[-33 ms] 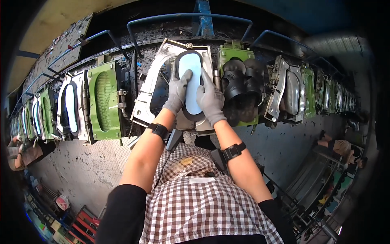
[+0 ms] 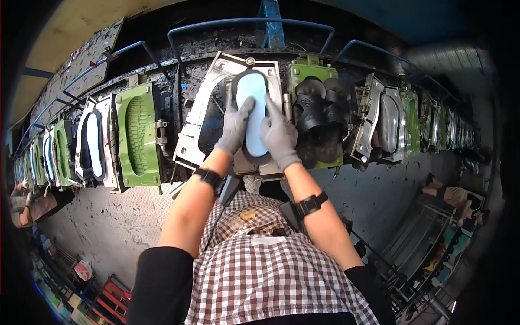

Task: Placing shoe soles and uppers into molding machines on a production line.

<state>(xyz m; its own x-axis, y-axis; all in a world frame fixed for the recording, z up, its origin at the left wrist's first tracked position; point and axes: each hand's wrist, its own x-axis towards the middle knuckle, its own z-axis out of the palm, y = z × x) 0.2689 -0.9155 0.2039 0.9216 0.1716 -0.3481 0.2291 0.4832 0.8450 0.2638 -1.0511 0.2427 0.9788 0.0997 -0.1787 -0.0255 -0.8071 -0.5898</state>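
A light blue shoe sole (image 2: 254, 132) with a dark rim lies lengthwise over the silvery metal mould (image 2: 208, 86) in front of me. My left hand (image 2: 235, 125), in a grey glove, grips its left side, thumb on the blue face and fingers along the dark edge. From the right, my right hand (image 2: 279, 135), gloved alike, holds the other side with its fingers pointing away from me. Both hands are slightly blurred, and some fingertips are hidden. Just right of them, black moulded shoe uppers (image 2: 319, 111) sit on a green mould half (image 2: 303, 69).
Left of me stand an opened green mould half (image 2: 138, 135) and a silver one with another blue sole (image 2: 94, 143). More moulds (image 2: 382, 122) run along the line to the right. Blue rails (image 2: 252, 20) bend along its far side. Another person (image 2: 35, 206) works at far left.
My hands and the blue sole have shifted very slightly toward me. My grip on it looks the same.
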